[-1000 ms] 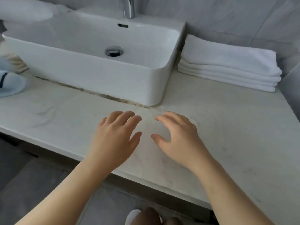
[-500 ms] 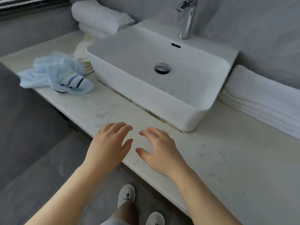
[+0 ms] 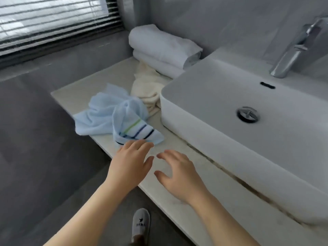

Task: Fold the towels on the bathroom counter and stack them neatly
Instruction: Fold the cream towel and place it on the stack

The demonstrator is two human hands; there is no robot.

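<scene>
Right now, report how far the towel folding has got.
Done: two white towels lie rolled or folded, stacked behind the basin's left corner. In hand: nothing yet; the left hand is open with fingertips at the striped edge of the crumpled blue towel, and the right hand is open over the counter. Left: the blue towel and the bunched cream towel.

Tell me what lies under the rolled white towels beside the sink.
A cream towel, crumpled, has its far end tucked beneath the stacked white towels; the rest spills forward across the counter toward the blue striped towel. How far it reaches underneath is hidden.
</scene>
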